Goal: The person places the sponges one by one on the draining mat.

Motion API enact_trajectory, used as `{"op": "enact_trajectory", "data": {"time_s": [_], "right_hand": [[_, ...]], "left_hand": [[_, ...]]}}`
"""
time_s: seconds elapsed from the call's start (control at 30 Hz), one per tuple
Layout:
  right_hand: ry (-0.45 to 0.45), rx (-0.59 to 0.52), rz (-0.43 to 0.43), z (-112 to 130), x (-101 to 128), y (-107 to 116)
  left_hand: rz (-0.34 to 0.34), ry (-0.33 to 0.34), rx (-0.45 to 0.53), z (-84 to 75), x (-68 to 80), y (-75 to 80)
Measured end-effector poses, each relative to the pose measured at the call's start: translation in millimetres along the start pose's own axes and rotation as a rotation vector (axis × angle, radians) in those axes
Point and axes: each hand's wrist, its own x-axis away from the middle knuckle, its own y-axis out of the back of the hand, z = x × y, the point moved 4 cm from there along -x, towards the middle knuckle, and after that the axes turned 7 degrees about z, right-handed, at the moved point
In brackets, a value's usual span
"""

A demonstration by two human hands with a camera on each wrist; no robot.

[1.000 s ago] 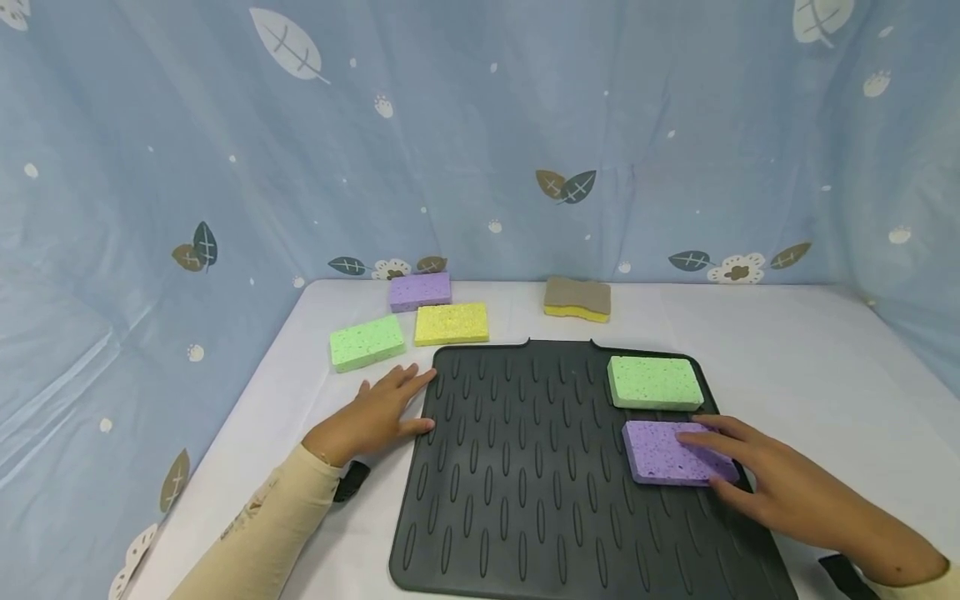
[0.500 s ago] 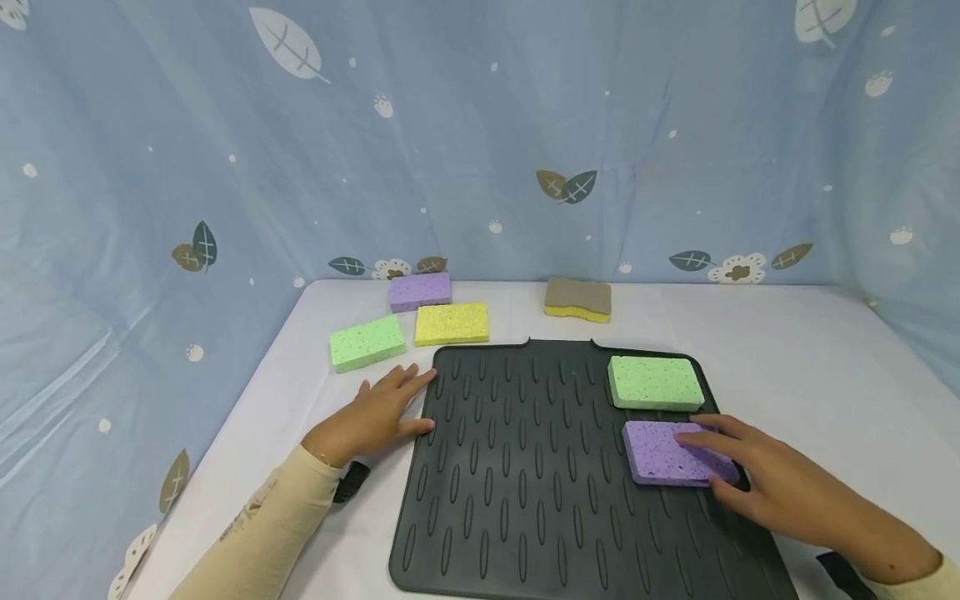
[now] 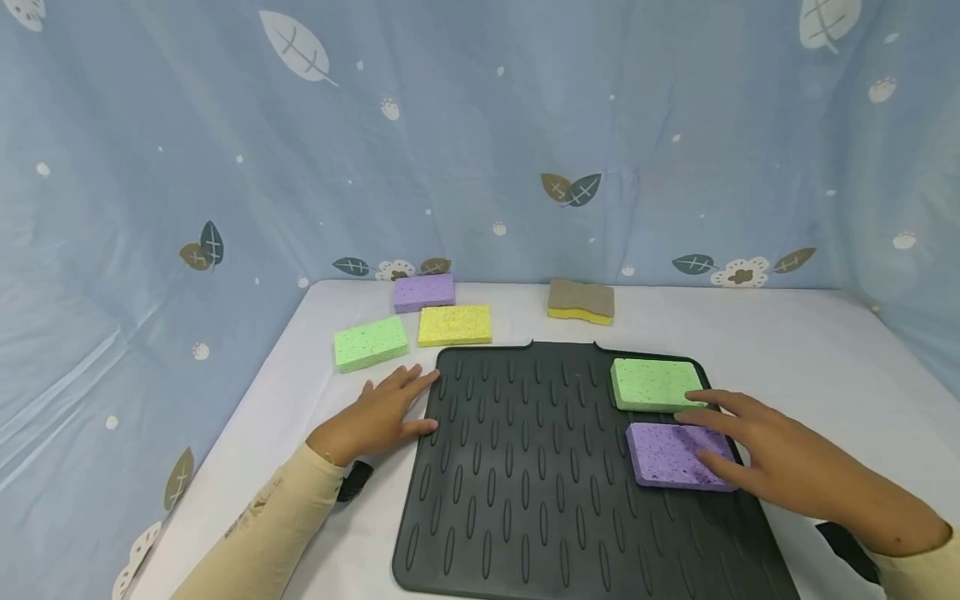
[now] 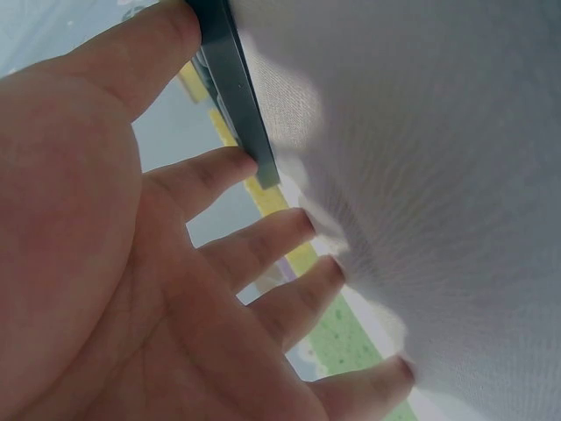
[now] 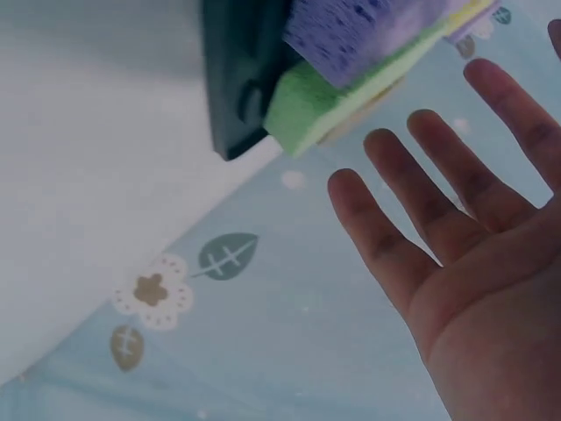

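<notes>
A dark ribbed mat [image 3: 525,467] with a raised rim lies on the white table. On its right side sit a green sponge [image 3: 652,383] and, nearer, a purple sponge [image 3: 667,457]. My right hand [image 3: 780,458] hovers over the right edge of the purple sponge with fingers spread; in the right wrist view its fingers [image 5: 429,197] are straight and apart from both sponges. At the mat's left rim rests my left hand [image 3: 371,417], fingers extended. In the left wrist view its thumb and index fingertip touch the mat's edge [image 4: 241,105].
Beyond the mat's far left corner lie a green sponge [image 3: 371,342], a yellow sponge [image 3: 454,325] and a purple sponge [image 3: 423,293]. A brown-and-yellow scrub sponge [image 3: 581,302] lies behind the mat. A blue patterned curtain [image 3: 480,142] hangs along the table's back and left.
My right hand has lifted off the purple sponge and shifted slightly away from me, its fingers spreading. The sponge stays in place on the mat. My left hand keeps its place.
</notes>
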Motion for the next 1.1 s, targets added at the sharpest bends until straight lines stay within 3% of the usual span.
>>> {"op": "enact_trajectory", "data": {"time_s": [0.47,0.73,1.1], "right_hand": [[0.077,0.016,-0.072,3.6,-37.4,28.8],[0.127,0.028,-0.158,4.6,-62.1,38.8],[0.142,0.065,-0.123,4.6,-90.3,46.6]], "left_hand": [[0.006,0.011,0.005,1.9,-2.8,-2.6],[0.015,0.015,0.020,2.4,-2.6,-3.2],[0.021,0.029,0.019,1.8,0.0,-1.5]]}}
